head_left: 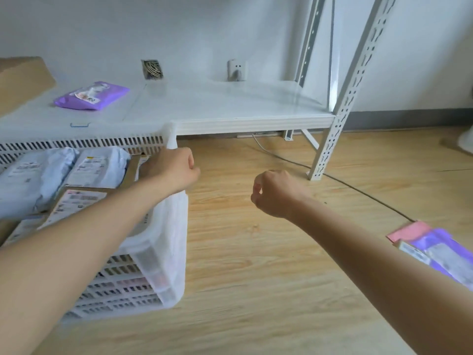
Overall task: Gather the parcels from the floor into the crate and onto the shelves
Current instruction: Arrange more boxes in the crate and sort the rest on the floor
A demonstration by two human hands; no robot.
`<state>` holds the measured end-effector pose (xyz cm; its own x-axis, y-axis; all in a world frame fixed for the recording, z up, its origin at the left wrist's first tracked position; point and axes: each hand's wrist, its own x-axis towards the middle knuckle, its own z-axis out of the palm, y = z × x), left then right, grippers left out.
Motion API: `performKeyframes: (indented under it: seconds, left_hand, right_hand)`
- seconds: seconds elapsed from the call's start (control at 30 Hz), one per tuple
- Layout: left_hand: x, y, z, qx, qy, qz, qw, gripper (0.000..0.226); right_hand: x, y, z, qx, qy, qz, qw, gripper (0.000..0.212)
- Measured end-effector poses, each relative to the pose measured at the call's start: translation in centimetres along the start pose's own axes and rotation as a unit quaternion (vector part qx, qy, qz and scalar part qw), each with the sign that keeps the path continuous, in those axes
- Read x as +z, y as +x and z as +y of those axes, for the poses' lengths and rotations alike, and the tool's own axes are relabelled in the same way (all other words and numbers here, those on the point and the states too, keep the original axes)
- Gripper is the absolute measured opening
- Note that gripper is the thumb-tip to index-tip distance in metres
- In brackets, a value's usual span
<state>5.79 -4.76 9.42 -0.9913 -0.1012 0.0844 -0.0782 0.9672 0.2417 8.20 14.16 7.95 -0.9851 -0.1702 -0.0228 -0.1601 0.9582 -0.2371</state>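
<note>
A white slatted plastic crate [169,252] stands on the wood floor at the left, in front of the low white shelf [230,103]. It holds two grey poly bags [33,175] and labelled cardboard parcels [76,201]. My left hand [170,170] lies across the crate's right rim with its fingers curled down over it. My right hand [275,193] hovers over bare floor, loosely closed on nothing. A purple parcel [92,96] lies on the shelf. At the right edge, a purple parcel [445,257] rests on a pink one [409,231] on the floor.
A brown cardboard box [20,80] sits on the shelf at far left. The rack's perforated white upright [343,103] reaches the floor right of centre. A dark cable [358,190] crosses the floor from under the shelf. A wall socket [236,70] is behind the shelf.
</note>
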Motion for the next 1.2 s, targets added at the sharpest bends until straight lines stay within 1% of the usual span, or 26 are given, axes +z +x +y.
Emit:
performKeyframes:
  seconds: [0.17, 0.43, 0.53, 0.63, 0.7, 0.77, 0.83, 0.93, 1.07, 1.2]
  left_hand:
    - [3.9, -1.0, 8.2, 0.022, 0.002, -0.020, 1.000, 0.018]
    - [10.8, -1.9, 20.3, 0.043, 0.006, -0.060, 0.997, 0.021]
    - [13.6, -2.3, 24.6, 0.053, -0.030, -0.095, 0.994, 0.019]
    - [16.3, -2.3, 28.4, 0.042, -0.082, -0.117, 0.989, 0.013]
    - [18.1, -2.4, 30.8, 0.040, -0.098, -0.130, 0.986, 0.009]
    - [20.1, -2.2, 32.9, 0.051, -0.100, -0.145, 0.983, 0.009]
    - [22.1, -2.2, 34.8, 0.056, -0.100, -0.168, 0.979, 0.014]
    - [25.2, -2.4, 37.4, 0.064, -0.095, -0.215, 0.970, 0.030]
    - [29.2, -2.9, 40.1, 0.076, -0.086, -0.280, 0.953, 0.047]
    - [33.1, -3.3, 42.0, 0.091, -0.087, -0.336, 0.933, 0.056]
  right_hand:
    - [-0.6, -1.9, 9.1, 0.030, -0.001, -0.012, 0.999, 0.022]
    - [-1.7, -5.5, 23.4, 0.117, 0.029, -0.029, 0.992, 0.023]
    - [-1.7, -6.7, 28.5, 0.165, 0.037, -0.033, 0.985, 0.026]
    - [-1.3, -7.6, 33.3, 0.207, 0.047, -0.034, 0.977, 0.028]
    - [-0.6, -7.9, 36.3, 0.228, 0.071, -0.038, 0.970, 0.028]
    - [0.3, -8.2, 39.1, 0.247, 0.091, -0.042, 0.964, 0.032]
    - [1.4, -8.7, 41.4, 0.254, 0.103, -0.042, 0.961, 0.036]
    - [3.3, -9.3, 44.4, 0.273, 0.113, -0.047, 0.954, 0.040]
    - [6.7, -9.6, 47.0, 0.321, 0.146, -0.085, 0.932, 0.041]
    - [10.0, -9.4, 48.2, 0.332, 0.206, -0.114, 0.913, 0.046]
